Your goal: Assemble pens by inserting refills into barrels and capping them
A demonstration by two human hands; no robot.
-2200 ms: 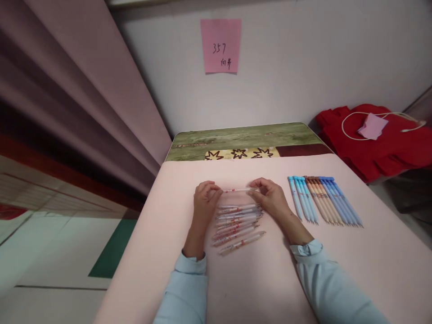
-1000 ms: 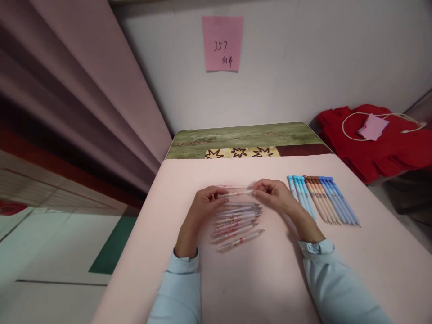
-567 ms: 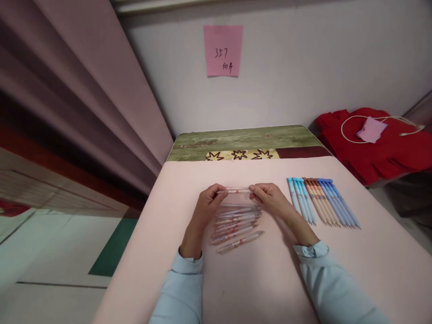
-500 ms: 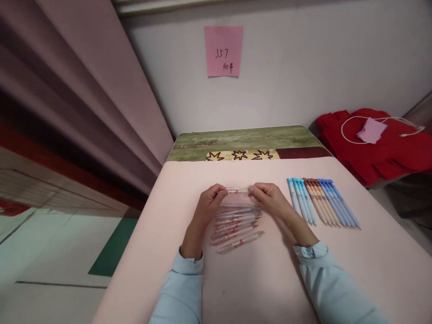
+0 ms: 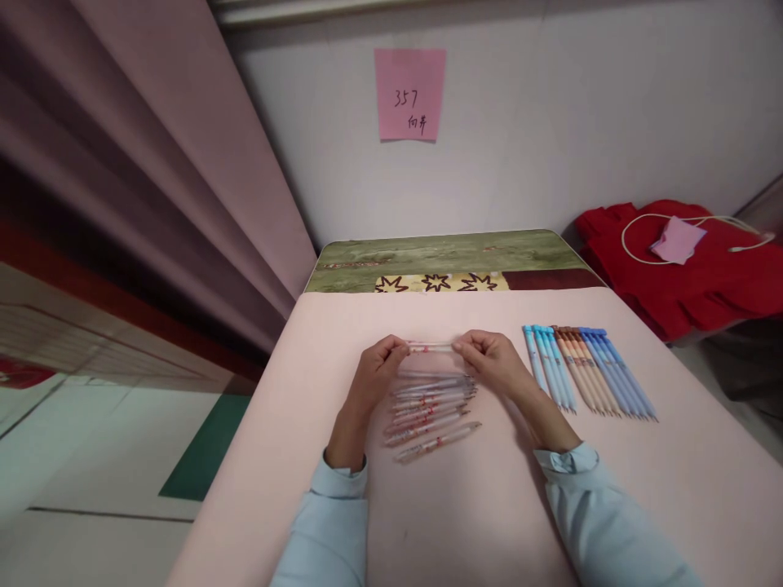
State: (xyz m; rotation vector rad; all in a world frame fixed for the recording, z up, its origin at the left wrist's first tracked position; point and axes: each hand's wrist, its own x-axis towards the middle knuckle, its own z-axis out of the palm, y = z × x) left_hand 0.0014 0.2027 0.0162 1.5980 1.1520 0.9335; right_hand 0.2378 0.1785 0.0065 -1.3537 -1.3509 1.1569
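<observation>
A pale pen with small red marks (image 5: 428,348) is stretched level between my two hands. My left hand (image 5: 376,367) pinches its left end, and my right hand (image 5: 489,359) pinches the right end between thumb and fingers. Just below the held pen, several similar clear-and-pink pens (image 5: 428,403) lie roughly side by side on the pale pink table cover (image 5: 465,514). The nearest of them, a single pen (image 5: 437,443), lies a little apart and slanted, its tip to the right. My fingers hide both ends of the held pen.
To the right lies a row of light blue pens (image 5: 554,375), brown-topped pens (image 5: 584,371) and darker blue pens (image 5: 621,375). Beyond the table's right edge are a red cloth (image 5: 661,297), a white cable (image 5: 636,254) and pink paper (image 5: 679,240). A curtain (image 5: 201,163) hangs at left.
Both hands keep their pinch on the same pen, which seems turned slightly, its red marks showing differently. The whole view has shifted very little; the pens on the table have not moved.
</observation>
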